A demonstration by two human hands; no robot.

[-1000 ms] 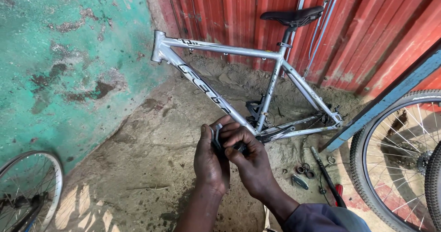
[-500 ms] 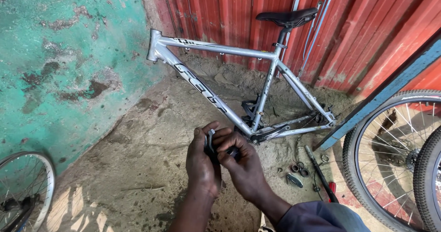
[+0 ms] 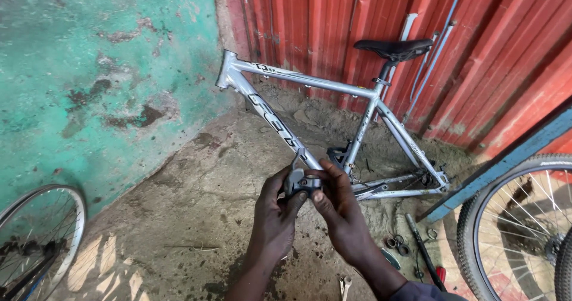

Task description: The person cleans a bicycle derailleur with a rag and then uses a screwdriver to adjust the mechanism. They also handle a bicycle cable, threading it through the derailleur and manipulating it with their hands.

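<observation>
Head view. The left hand point(image 3: 275, 217) and right hand point(image 3: 341, 214) were both closed around a small dark grey metal bicycle part point(image 3: 298, 181), possibly a shifter or brake lever, held between them above the concrete floor point(image 3: 196, 217). Behind the part, a silver bicycle frame point(image 3: 310, 80) with a black saddle point(image 3: 393, 48) leaned against a red corrugated wall point(image 3: 488, 57); dark lettering ran along its down tube. A green wall point(image 3: 89, 69) stood to the left. A spoked wheel point(image 3: 36, 241) lay lower left, a tyred wheel point(image 3: 518, 229) right. Small rings point(image 3: 396, 244), a screwdriver point(image 3: 424, 254) and a spanner point(image 3: 344, 286) lay on the floor.
</observation>
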